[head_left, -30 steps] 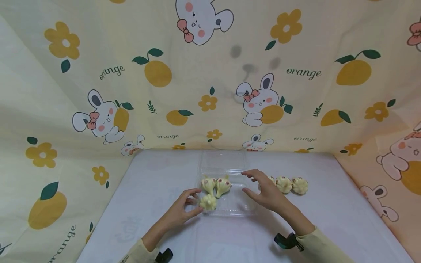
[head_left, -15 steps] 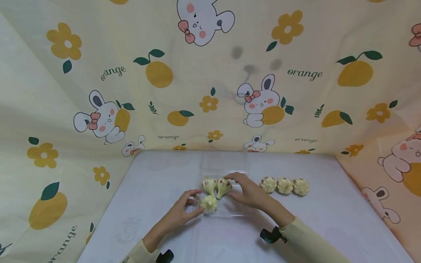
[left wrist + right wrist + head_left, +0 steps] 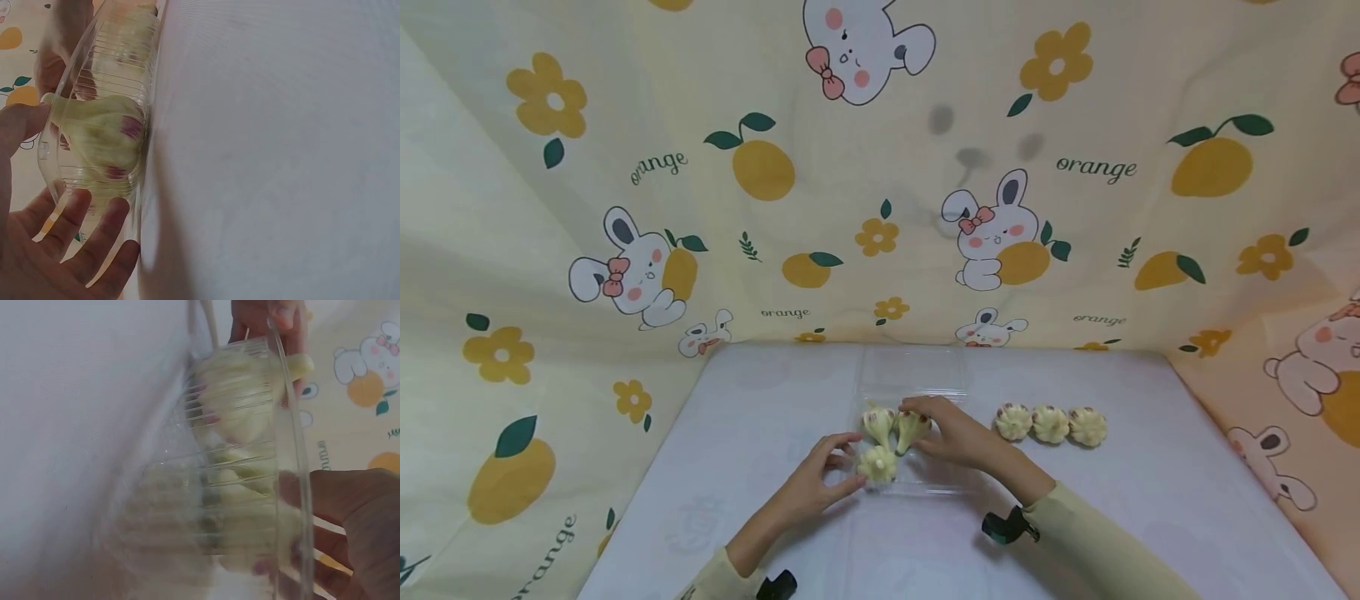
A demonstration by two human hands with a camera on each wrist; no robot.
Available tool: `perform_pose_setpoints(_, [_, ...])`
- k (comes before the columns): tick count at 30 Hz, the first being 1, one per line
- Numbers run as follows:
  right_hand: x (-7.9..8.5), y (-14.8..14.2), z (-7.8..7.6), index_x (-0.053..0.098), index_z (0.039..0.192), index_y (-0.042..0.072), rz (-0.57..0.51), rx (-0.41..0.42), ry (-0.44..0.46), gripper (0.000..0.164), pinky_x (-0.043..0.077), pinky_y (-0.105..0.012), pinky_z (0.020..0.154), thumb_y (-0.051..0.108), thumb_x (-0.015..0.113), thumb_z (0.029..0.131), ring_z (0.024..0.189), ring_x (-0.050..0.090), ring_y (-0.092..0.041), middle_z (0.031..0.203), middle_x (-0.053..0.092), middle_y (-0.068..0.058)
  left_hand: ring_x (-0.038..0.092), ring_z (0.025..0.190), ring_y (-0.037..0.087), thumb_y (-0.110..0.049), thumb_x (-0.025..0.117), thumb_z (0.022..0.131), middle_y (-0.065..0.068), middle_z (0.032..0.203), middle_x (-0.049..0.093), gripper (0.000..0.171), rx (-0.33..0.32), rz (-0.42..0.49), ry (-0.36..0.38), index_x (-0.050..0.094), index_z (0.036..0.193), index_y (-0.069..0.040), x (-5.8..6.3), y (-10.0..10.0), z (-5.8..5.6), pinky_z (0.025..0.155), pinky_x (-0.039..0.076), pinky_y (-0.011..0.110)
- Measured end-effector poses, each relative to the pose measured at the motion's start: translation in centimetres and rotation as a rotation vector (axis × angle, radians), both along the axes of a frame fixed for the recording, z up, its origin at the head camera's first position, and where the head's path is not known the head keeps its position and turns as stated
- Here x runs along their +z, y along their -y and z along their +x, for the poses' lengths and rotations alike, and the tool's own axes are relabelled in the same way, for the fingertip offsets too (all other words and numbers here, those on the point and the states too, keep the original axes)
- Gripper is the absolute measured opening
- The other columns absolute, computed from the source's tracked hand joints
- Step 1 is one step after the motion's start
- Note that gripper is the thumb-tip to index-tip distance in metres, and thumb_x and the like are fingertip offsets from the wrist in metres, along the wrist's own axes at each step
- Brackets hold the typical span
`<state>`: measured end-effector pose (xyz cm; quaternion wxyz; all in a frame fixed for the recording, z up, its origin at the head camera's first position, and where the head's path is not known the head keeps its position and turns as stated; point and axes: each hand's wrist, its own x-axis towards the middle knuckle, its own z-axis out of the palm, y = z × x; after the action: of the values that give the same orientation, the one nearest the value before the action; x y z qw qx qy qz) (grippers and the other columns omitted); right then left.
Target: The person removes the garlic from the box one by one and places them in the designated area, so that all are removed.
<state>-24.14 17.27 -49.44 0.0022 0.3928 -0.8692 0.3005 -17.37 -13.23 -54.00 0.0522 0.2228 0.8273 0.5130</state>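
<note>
Three garlic bulbs lie in the left half of a clear plastic clamshell box [image 3: 936,490], its lid laid back. My right hand [image 3: 958,437] reaches over the base and grips the back right garlic bulb [image 3: 912,432], fingers over its top and thumb on its near side. At the box's left side, my left hand [image 3: 808,479] rests spread, thumb at the rim beside the front garlic bulb [image 3: 877,465] and fingers along the outer wall. The left wrist view shows that front bulb [image 3: 106,134] through the ribbed wall, stem upward. Another garlic bulb [image 3: 877,425] sits at the back left.
Three more garlic bulbs [image 3: 1050,424] stand in a row right of the box. The transparent lid [image 3: 912,367] lies toward the back of the white table [image 3: 760,392]. A patterned cloth [image 3: 820,208] hangs behind and at both sides.
My right hand has moved left from above the box's right edge onto the back right garlic bulb and now grips it. The left hand keeps its place.
</note>
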Motion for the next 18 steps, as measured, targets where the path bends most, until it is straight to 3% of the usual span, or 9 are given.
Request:
perform_pose_setpoints(6, [-0.3,-0.4,0.0,0.066,0.141,0.002,0.068,-0.031,-0.037,0.049,0.051,-0.055,0.106,0.009,0.082,0.095,0.127,0.059,-0.039,0.147,0.063,-0.018,0.061,0.122,0.029,-0.028,0.079,0.101,0.011,0.136,0.055,0.065,-0.004,-0.004,0.009,0.049,0.155,-0.010,0.1,0.0,0.1,0.111,0.050,0.053])
perform_pose_setpoints(12, [-0.4,-0.9,0.0,0.068,0.138,0.005,0.146,-0.038,-0.052,0.049,0.050,-0.051,0.101,0.005,0.083,0.091,0.119,0.059,-0.033,0.136,0.069,-0.011,0.062,0.123,0.030,-0.027,0.080,0.100,0.013,0.137,0.055,0.065,-0.003,-0.008,0.012,0.049,0.155,-0.012,0.1,0.0,0.0,0.111,0.049,0.055])
perform_pose_setpoints(18, [0.1,-1.1,0.4,0.064,0.142,0.002,0.215,-0.009,-0.011,0.056,0.050,-0.048,0.097,-0.001,0.078,0.088,0.118,0.056,-0.032,0.137,0.066,-0.014,0.061,0.123,0.031,-0.026,0.080,0.100,0.014,0.136,0.055,0.064,-0.003,-0.007,0.013,0.049,0.155,-0.011,0.1,0.0,0.0,0.112,0.049,0.054])
